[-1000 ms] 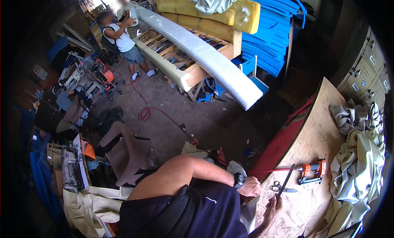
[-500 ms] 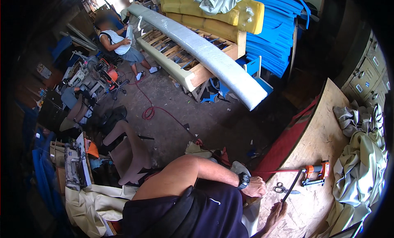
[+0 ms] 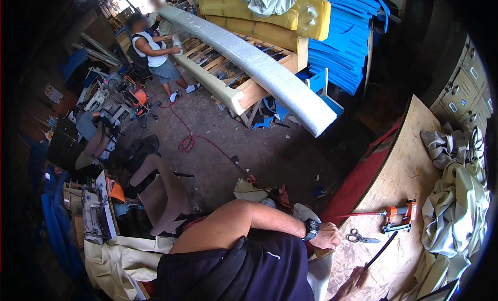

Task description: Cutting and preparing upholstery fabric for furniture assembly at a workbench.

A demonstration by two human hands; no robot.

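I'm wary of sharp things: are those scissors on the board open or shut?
The scissors look shut: their blades lie together as one tapering shape, without a visible gap.

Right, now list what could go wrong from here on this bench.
The slim dark bar in the right hand ends close to the pneumatic staple gun, so a careless swing might knock it. The scissors lie near the left hand, which could bump them. The red hose crosses the plywood board's edge; a tug might drag the staple gun.
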